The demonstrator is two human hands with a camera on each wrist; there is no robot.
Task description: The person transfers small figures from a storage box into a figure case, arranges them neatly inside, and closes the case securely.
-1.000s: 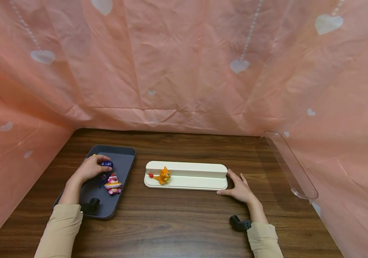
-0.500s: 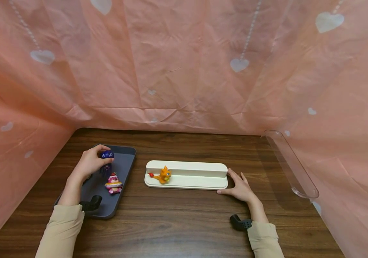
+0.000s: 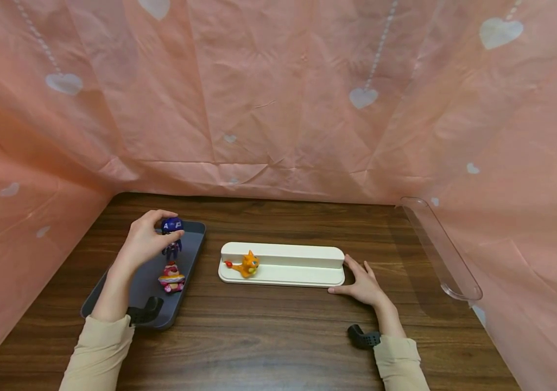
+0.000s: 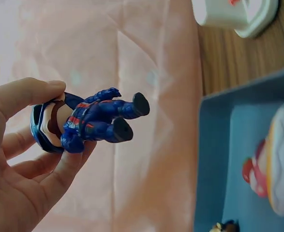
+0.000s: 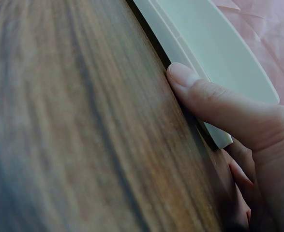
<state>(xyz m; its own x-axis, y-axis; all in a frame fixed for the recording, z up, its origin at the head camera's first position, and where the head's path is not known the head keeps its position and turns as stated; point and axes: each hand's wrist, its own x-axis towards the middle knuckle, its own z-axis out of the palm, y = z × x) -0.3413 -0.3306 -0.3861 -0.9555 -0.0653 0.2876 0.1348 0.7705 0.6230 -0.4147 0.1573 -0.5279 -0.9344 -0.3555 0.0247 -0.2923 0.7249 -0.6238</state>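
My left hand (image 3: 144,241) grips a small figurine (image 4: 96,118) by its head, thumb on one side and fingers on the other. The figurine wears a dark blue cap with white letters and a blue outfit with red marks; its feet dangle free. Below it, in the grey tray (image 3: 191,255), sits a pink bear figurine (image 3: 172,280) with a strawberry on top. My right hand (image 3: 365,289) holds the right end of a white stepped display stand (image 3: 298,275), thumb at its front edge. An orange figurine with a red-tipped tail (image 3: 249,266) stands at the stand's left end.
A clear plastic cover (image 3: 461,294) leans against the pink curtain (image 3: 278,125) on the right. Part of another small dark-and-yellow thing (image 4: 225,226) shows in the tray in the left wrist view. The brown wood table (image 3: 259,336) carries everything.
My left hand has lifted the blue-capped figurine up from the tray and moved right and away from me with it. My right hand and the stand have stayed in place.
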